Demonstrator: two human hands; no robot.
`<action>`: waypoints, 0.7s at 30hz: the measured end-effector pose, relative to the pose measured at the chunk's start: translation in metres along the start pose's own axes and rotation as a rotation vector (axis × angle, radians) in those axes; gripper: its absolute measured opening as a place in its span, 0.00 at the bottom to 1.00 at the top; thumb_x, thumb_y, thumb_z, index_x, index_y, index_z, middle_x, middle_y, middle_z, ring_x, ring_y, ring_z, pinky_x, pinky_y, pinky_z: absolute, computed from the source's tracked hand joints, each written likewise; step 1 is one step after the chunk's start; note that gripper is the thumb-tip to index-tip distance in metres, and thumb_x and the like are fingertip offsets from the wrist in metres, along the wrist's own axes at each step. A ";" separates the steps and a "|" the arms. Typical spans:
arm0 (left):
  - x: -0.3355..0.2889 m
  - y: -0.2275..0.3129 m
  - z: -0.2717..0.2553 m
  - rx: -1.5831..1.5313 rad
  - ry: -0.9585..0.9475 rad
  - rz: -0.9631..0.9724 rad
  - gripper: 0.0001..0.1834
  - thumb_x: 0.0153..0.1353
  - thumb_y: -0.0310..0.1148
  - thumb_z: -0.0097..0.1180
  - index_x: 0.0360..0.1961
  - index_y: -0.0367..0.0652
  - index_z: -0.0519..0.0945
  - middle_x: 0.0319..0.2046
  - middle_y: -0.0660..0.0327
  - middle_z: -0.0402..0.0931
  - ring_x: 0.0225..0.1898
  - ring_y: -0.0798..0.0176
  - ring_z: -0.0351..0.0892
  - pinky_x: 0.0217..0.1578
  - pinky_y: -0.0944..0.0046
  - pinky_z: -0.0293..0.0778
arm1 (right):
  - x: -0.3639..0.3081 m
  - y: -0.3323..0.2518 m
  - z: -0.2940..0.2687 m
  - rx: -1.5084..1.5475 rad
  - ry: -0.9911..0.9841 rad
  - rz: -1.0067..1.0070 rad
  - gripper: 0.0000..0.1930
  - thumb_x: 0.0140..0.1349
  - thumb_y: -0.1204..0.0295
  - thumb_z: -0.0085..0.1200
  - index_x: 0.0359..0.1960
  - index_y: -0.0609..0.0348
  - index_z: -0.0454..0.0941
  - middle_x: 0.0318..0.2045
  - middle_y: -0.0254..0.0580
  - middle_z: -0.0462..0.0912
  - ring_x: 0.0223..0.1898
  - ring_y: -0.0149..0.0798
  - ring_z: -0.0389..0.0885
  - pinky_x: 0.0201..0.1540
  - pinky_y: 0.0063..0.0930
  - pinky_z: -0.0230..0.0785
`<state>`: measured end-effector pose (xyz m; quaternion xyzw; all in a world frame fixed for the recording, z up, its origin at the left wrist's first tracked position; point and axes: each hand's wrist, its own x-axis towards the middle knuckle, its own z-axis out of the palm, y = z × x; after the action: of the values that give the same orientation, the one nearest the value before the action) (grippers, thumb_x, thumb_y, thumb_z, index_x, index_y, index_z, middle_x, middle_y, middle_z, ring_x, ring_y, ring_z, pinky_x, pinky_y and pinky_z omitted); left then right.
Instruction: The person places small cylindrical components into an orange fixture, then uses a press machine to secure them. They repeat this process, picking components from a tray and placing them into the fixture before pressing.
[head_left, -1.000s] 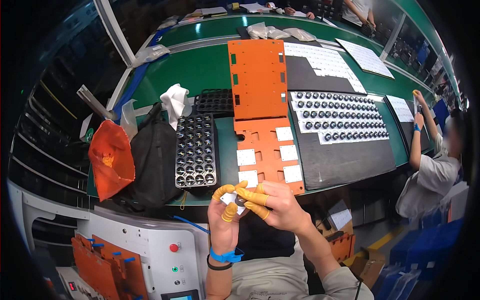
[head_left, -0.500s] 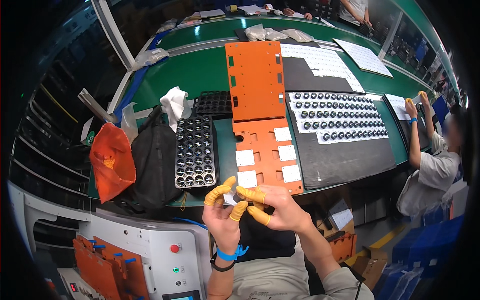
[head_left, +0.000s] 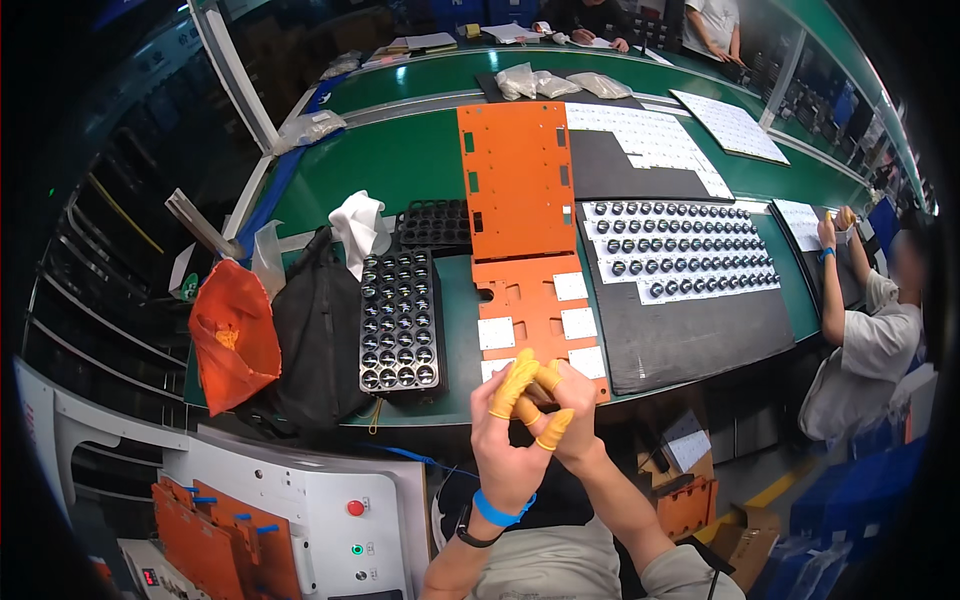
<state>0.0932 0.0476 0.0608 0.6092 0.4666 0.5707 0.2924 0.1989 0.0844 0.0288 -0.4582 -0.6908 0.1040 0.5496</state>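
My left hand point(head_left: 510, 440) and my right hand point(head_left: 572, 420) meet over the near edge of an orange hinged fixture point(head_left: 515, 240). Yellow finger cots cover several fingertips on both. The fingers of each hand are closed together, and whatever lies between them is hidden. White square plates point(head_left: 578, 323) sit in the recesses of the fixture's lower half, some partly covered by my hands. The fixture's perforated lid stands folded back on the far side. Left of it is a black tray point(head_left: 400, 320) of round black lens-like parts.
Black boards carry white plates with black parts point(head_left: 690, 245) on the right. An orange bag point(head_left: 235, 335), black bag point(head_left: 320, 330) and white cloth point(head_left: 357, 225) lie left. A machine with a red button point(head_left: 355, 508) stands lower left. A co-worker point(head_left: 870, 330) works at right.
Both hands have moved right and slightly closer together, over the fixture's near edge. The small white piece seen between my fingers is now hidden. The view has shifted slightly.
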 end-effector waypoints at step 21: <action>0.026 -0.017 0.009 -0.106 -0.211 -0.290 0.10 0.67 0.29 0.62 0.42 0.31 0.79 0.33 0.61 0.80 0.35 0.69 0.84 0.35 0.69 0.82 | -0.006 0.009 -0.029 0.266 0.080 0.174 0.14 0.68 0.68 0.58 0.45 0.68 0.84 0.27 0.44 0.77 0.25 0.39 0.74 0.27 0.29 0.65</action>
<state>0.0955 0.0795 0.0556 0.5758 0.4856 0.4794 0.4504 0.2283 0.0738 0.0300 -0.4431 -0.6062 0.2233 0.6215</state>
